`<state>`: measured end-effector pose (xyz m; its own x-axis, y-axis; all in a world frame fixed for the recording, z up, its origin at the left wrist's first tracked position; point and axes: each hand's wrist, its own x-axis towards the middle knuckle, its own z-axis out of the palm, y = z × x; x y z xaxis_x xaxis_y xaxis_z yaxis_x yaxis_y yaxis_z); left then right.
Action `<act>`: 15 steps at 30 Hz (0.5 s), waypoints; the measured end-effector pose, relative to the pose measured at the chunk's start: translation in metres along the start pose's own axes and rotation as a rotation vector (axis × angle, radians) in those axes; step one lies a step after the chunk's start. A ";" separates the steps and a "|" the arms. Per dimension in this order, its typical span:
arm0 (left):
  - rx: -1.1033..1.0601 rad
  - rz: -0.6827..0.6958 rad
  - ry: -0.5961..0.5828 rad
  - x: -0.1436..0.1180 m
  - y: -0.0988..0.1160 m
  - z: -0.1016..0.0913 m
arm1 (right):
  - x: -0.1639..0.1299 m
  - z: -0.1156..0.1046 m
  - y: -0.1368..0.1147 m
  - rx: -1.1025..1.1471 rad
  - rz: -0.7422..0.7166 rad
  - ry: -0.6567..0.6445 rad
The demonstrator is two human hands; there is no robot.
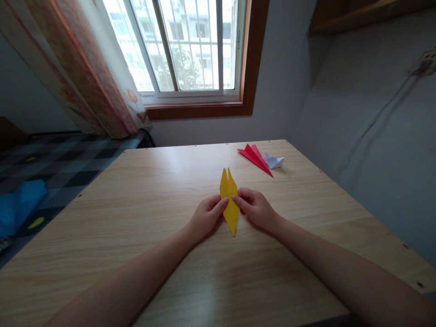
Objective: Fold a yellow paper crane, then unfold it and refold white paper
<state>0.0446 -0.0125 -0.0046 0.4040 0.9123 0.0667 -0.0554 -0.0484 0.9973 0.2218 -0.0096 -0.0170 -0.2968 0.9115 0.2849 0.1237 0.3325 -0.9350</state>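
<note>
Both hands are pinching the yellow folded paper (229,200) at its middle: left hand (206,215) gripping its left edge, right hand (256,209) its right edge. Paper is lying flat on the table (136,218), points facing the window (184,45). Red paper (255,156) and white paper (274,161) are sitting beyond it, toward the window.

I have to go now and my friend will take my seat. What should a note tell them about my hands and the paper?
Left hand: pinching the left edge of the yellow folded paper.
Right hand: pinching its right edge.
The yellow paper lies flat on the wooden table, a long diamond with two split points at the far end.
Done: a red folded paper and a small white folded paper sit at the far right.
Left: the yellow piece looks unfinished.
</note>
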 end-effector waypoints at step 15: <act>0.010 0.029 0.059 0.002 -0.007 -0.002 | 0.003 0.002 0.005 0.249 0.099 0.050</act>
<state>0.0444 -0.0092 -0.0120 0.3477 0.9329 0.0937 -0.0565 -0.0789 0.9953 0.2196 -0.0057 -0.0217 -0.2472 0.9494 0.1935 -0.0883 0.1768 -0.9803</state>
